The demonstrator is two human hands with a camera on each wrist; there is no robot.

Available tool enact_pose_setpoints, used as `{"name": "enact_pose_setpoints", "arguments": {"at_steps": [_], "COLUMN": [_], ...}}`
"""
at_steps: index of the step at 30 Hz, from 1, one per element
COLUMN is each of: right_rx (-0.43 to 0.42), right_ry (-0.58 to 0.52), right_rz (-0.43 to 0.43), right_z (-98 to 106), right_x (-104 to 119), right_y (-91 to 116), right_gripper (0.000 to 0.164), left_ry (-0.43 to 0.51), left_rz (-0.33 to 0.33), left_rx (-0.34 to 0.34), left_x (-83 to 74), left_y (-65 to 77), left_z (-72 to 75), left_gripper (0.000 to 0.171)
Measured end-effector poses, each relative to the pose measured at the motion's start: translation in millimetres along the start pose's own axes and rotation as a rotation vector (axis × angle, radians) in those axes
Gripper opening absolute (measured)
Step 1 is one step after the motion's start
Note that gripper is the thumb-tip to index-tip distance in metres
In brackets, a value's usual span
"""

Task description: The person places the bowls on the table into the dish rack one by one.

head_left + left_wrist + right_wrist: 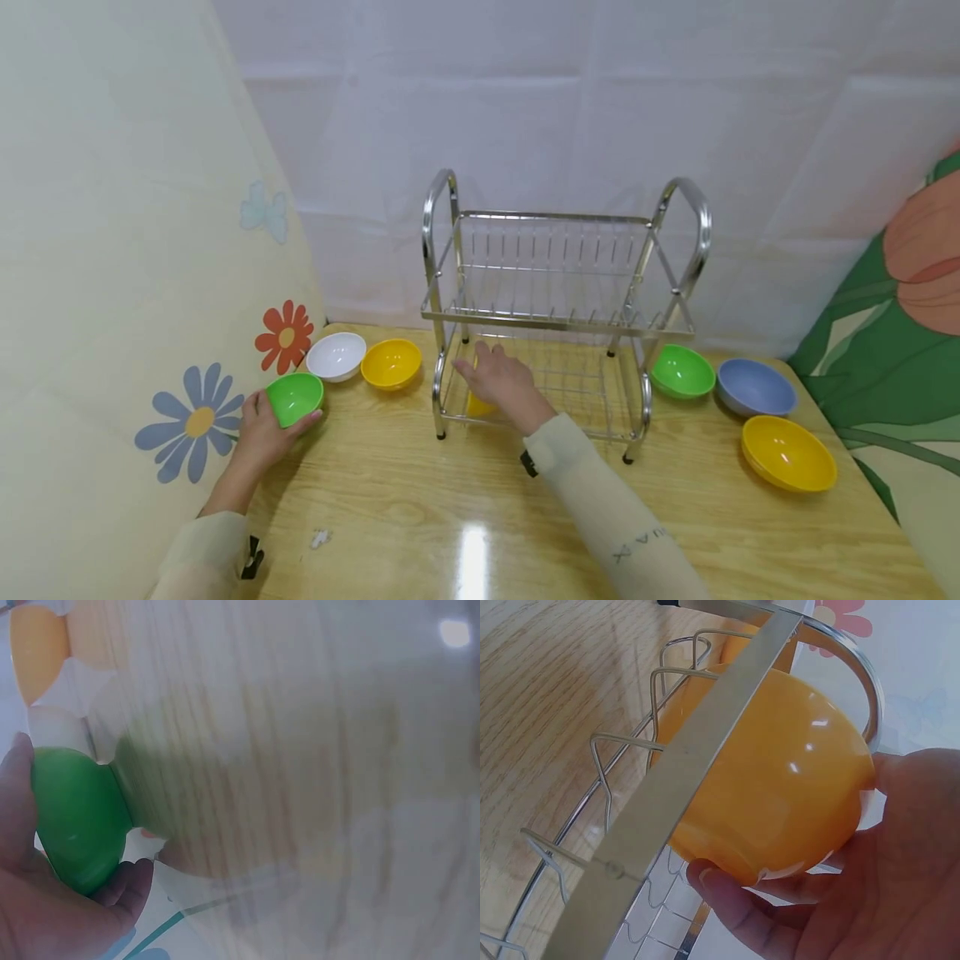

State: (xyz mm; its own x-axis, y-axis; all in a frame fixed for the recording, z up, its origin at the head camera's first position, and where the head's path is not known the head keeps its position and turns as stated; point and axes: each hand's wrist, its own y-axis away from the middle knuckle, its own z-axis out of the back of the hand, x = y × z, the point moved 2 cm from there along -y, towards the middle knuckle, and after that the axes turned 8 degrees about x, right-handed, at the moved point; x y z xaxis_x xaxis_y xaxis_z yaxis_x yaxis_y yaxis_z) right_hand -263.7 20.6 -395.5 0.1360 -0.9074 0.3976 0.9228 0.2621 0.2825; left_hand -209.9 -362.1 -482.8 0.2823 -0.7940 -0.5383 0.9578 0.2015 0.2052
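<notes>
At the left of the table my left hand [264, 432] grips a small green bowl [297, 397], thumb on one side and fingers on the other. The left wrist view shows the bowl's rounded green outside [82, 817] between them. My right hand [501, 382] reaches into the lower tier of a two-tier metal dish rack [558, 321]. It holds a yellow bowl [795, 772] by its edge, the bowl tipped up on its side among the rack's wires. In the head view the hand hides most of this yellow bowl [477, 406].
A white bowl [337, 357] and another yellow bowl [391, 364] stand left of the rack. To its right are a second green bowl [684, 372], a blue bowl [756, 387] and a larger yellow bowl [789, 454]. White cloth [525, 108] hangs behind the table.
</notes>
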Motion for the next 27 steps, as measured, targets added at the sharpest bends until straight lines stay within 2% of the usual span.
{"name": "enact_pose_setpoints", "arguments": {"at_steps": [10, 15, 20, 27], "right_rx": [-0.046, -0.065, -0.068, -0.057], "right_ry": [0.01, 0.005, 0.029, 0.007], "right_rz": [0.01, 0.021, 0.027, 0.019], "right_z": [5, 8, 12, 19], "right_x": [0, 0, 1, 1], "right_y": [6, 10, 16, 23], "right_gripper": [0.076, 0.074, 0.074, 0.077], "left_ry": [0.029, 0.036, 0.02, 0.01], "left_rz": [-0.017, -0.013, -0.019, -0.05], "left_rx": [0.006, -0.016, -0.038, -0.053], "left_x": [-0.6, -0.7, 2.6, 3.6], "left_y": [3.0, 6.1, 8.7, 12.2], "left_z": [-0.5, 0.7, 1.5, 2.8], "left_gripper": [0.124, 0.124, 0.123, 0.122]}}
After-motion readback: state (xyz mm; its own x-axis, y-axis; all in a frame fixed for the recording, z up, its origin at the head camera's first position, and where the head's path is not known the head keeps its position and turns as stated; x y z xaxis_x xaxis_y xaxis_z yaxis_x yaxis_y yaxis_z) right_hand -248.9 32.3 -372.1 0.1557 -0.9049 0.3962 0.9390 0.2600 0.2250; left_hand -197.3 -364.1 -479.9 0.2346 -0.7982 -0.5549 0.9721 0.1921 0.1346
